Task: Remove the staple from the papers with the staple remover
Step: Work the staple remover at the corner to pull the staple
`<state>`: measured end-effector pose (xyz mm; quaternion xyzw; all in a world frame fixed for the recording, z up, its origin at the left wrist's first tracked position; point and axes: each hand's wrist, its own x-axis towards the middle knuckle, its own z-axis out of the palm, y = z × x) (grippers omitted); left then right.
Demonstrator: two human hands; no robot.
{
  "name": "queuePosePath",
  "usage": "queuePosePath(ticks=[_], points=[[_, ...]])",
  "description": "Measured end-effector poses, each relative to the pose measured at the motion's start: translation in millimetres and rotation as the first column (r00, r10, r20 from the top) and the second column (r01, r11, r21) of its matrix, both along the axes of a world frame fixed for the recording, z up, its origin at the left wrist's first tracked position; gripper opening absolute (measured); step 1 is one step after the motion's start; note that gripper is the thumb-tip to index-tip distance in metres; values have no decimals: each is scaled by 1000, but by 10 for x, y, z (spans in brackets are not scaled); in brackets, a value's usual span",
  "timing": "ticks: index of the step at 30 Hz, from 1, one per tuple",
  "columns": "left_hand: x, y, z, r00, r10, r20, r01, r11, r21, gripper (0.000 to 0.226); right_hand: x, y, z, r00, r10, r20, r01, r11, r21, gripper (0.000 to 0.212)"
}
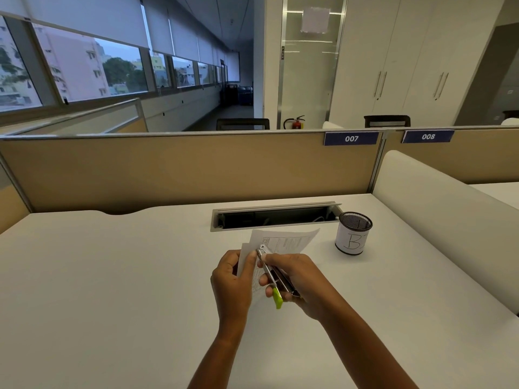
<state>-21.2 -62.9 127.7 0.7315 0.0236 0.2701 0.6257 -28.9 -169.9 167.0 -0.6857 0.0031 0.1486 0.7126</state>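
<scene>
Smooth white tabletop (112, 276), fingers of the left hand (233, 282) pinch thin printed papers (283, 240) while the right hand (303, 279) curls round a slim metal, lime-tipped staple remover (273, 273).

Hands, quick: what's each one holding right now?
Left hand: pinches the papers near their corner.
Right hand: grips the staple remover, its tip at the papers' corner.
</scene>
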Motion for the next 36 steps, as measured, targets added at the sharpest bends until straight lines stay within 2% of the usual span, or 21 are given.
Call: queuePosePath(ticks=[13, 21, 23, 26, 29, 31, 33, 36], points=[[-72, -13, 16, 997, 69, 32, -70, 997, 23, 18, -31, 43, 57, 993, -37, 112, 59, 978, -202, 24], [-84, -27, -23, 996, 87, 31, -88, 996, 34, 16, -33, 68, 5, 988, -56, 146, 92, 964, -251, 26], [-99, -21, -5, 996, 80, 35, -81, 996, 30, 17, -3, 59, -30, 979, -90, 185, 146, 938, -315, 26], [-155, -19, 93, 993, 30, 118, -32, 999, 17, 24, 68, -137, -79, 938, -240, 249, 324, 862, -390, 22], [-97, 10, 177, 995, 17, 95, -12, 998, -60, 18, 55, -247, -90, 948, -231, 220, 299, 884, -360, 18], [-45, 17, 193, 999, 2, 38, 2, 995, -103, 10, 10, -199, -84, 961, -188, 205, 240, 932, -272, 19], [-27, 17, 199, 998, -53, -23, 48, 985, -166, 11, -33, -129, -46, 969, -141, 203, 183, 961, -206, 17], [-34, 35, 213, 972, -182, -148, 126, 937, -324, 14, -66, -100, 45, 976, -78, 206, 118, 974, -192, 16]])
